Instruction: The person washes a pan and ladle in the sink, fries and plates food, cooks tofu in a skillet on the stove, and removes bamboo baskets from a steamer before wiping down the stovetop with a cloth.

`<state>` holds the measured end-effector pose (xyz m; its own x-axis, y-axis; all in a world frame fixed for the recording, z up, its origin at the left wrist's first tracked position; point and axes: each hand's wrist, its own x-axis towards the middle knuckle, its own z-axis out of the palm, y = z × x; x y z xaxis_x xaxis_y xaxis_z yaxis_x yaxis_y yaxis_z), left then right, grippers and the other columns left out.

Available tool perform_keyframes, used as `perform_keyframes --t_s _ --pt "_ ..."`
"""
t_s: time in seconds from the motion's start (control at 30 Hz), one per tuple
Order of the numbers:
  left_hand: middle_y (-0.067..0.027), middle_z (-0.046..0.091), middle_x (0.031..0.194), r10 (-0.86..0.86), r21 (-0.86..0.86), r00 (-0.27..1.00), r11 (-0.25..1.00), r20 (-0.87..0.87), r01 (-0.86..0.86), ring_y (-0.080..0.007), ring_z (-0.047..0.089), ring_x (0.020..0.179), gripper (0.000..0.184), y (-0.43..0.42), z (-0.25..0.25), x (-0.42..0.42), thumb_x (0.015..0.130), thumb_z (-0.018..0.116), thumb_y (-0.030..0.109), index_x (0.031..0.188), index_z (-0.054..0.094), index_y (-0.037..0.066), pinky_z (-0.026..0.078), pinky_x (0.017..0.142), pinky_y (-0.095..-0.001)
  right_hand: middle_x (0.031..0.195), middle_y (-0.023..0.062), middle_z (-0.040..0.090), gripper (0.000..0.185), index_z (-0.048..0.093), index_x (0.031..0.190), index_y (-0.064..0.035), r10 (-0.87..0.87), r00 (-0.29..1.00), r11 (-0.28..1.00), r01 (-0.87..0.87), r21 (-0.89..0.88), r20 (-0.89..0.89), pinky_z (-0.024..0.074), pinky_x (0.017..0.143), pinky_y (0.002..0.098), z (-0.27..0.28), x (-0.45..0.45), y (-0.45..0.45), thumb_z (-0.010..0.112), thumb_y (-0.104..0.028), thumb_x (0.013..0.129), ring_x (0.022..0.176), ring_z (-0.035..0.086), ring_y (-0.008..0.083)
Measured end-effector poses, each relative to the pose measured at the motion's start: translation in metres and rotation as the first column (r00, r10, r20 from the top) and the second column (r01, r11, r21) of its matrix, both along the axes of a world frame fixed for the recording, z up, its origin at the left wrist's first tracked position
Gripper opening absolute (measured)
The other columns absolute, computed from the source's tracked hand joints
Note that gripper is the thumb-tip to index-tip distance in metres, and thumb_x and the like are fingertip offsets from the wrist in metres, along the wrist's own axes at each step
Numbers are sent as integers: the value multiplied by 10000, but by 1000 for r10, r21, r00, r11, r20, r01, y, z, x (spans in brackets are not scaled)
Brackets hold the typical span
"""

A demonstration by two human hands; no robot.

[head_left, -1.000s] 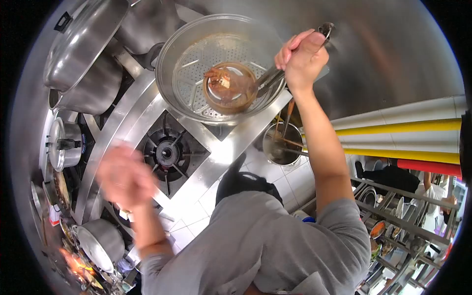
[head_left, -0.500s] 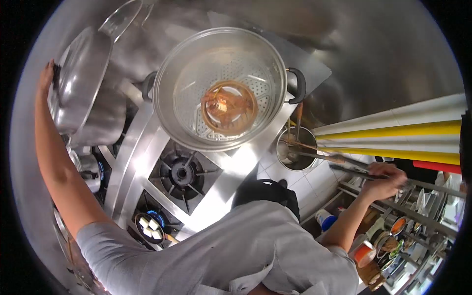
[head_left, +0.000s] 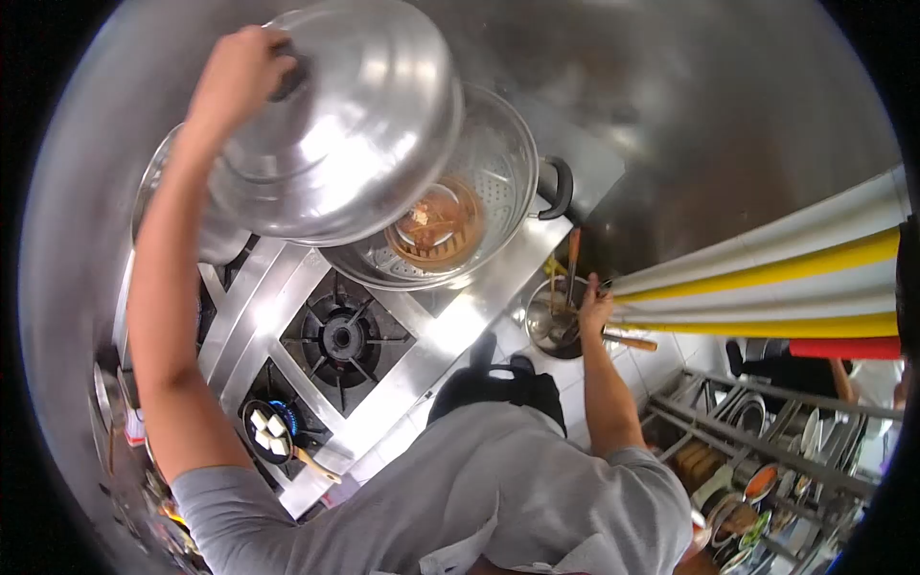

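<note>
My left hand (head_left: 247,77) grips the black knob of a large domed steel lid (head_left: 359,125). The lid is tilted over the left part of a wide steamer pot (head_left: 517,144). Inside the pot, on the perforated tray, a round brown bowl (head_left: 468,222) with food in it still shows beside the lid's edge. Off to the right, my right hand (head_left: 596,305) is closed at the rim of a small steel pot (head_left: 551,335) that has several utensils standing in it. What its fingers hold is too small to make out.
A bare gas burner (head_left: 342,337) lies in front of the steamer. Left of it, a small pan (head_left: 266,431) with white blocks sits by a blue flame. Striped yellow and white cloth (head_left: 757,283) hangs at the right, above a rack (head_left: 757,441) with bowls of food. Someone in dark clothing stands far right.
My left hand has lifted the lid and brought it rightward, partly over the steamer. My right hand has moved from the right to the small pot, and the long tongs no longer show in it.
</note>
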<state>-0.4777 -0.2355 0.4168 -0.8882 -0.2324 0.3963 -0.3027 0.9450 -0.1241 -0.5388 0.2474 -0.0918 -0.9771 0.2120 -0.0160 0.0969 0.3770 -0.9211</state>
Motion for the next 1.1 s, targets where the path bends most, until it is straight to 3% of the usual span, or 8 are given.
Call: perform_keyframes --t_s 0.1,0.13,0.23,0.73,0.83,0.93,1.0,1.1 --pt "-240 677 924 -26 135 998 991 51 19 -394 663 883 303 32 -30 -16 780 710 83 1072 693 6 516 827 -443 620 60 547 407 572 745 30 58 993 996 -51 73 -102 438 580 322 -113 -16 2 702 -328 890 584 506 150" --pt "-245 676 926 -48 176 998 984 43 40 -384 669 877 306 43 -40 -19 782 711 86 1076 691 3 518 820 -436 616 82 582 472 603 695 46 109 992 963 -89 -253 67 453 593 404 -64 -1 -7 726 -379 861 593 544 215" --pt "-246 679 923 -139 286 988 951 64 115 -353 683 858 328 52 -66 -27 776 721 87 1094 688 13 524 796 -411 805 176 692 460 673 858 74 157 975 981 -136 -137 160 493 705 395 -96 6 7 728 -382 852 703 634 260" --pt "-129 716 987 -146 407 988 907 59 109 -268 681 860 307 60 -82 -29 803 719 149 1103 703 85 504 788 -350 964 87 725 321 721 1014 -20 557 790 821 -478 -313 256 496 854 323 -158 27 107 768 -274 824 908 663 188" --pt "-115 687 1060 -197 282 972 947 125 156 -303 652 959 308 56 -89 -31 844 674 251 1102 702 84 506 844 -401 971 121 724 379 720 1004 -19 602 738 759 -648 67 305 494 875 350 -149 12 110 759 -344 814 951 671 260" --pt "-98 612 1183 -141 -261 966 945 217 196 -293 540 1139 365 52 -105 -27 857 658 356 1203 672 242 499 867 -428 946 155 718 402 695 1047 -51 615 529 622 -781 53 585 510 855 425 -146 -5 103 719 -379 816 932 681 305" --pt "-155 379 1476 178 -95 980 978 -85 -186 -429 379 1308 490 117 -106 -1 878 628 402 1353 534 330 343 1075 -508 957 157 716 386 691 1040 -55 669 569 533 -816 224 479 515 850 436 -164 -5 101 709 -365 811 937 678 314" --pt "-211 369 1446 -29 154 828 979 -560 138 -426 383 1298 557 188 -113 58 896 625 332 1402 467 164 340 1073 -525 948 207 701 370 689 1011 -23 746 582 408 -784 468 324 521 818 473 -204 -21 98 625 -343 836 901 669 371"
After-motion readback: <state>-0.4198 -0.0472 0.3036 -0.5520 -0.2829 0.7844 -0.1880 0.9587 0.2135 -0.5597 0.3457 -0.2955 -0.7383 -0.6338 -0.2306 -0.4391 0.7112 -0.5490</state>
